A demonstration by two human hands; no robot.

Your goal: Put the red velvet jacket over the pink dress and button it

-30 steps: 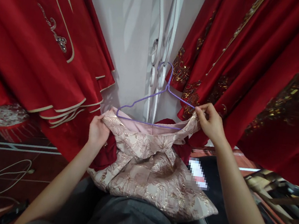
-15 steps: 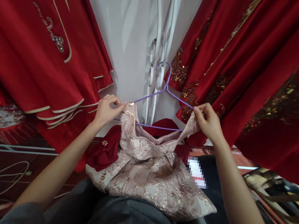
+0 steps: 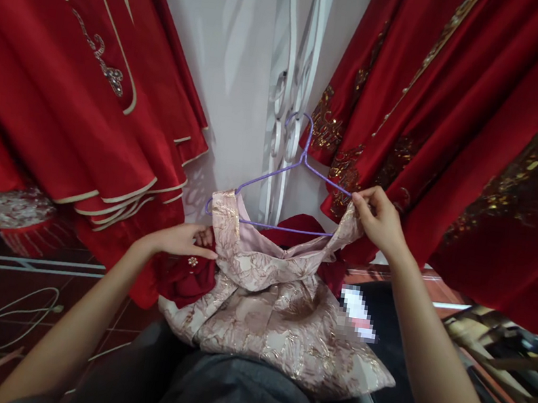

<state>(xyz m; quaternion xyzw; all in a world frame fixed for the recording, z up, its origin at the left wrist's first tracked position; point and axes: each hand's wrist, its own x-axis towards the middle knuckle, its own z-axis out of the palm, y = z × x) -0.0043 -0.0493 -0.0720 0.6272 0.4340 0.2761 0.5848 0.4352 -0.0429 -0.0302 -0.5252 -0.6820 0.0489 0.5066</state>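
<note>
A pink brocade dress with dark red sleeves hangs on a purple wire hanger, whose hook is caught on a white metal scroll rack. My right hand pinches the dress's right shoulder strap against the hanger's right arm. The left strap lies over the hanger's left end. My left hand sits lower, fingers extended, touching the red sleeve beside the strap.
Red embroidered gowns hang close on the left and right. A white wall is behind the rack. White cables lie on the dark red floor at lower left. Wooden furniture shows at lower right.
My left hand let go of the left strap, now resting on the hanger's end, and dropped down to the red sleeve. My right hand stayed on the right strap.
</note>
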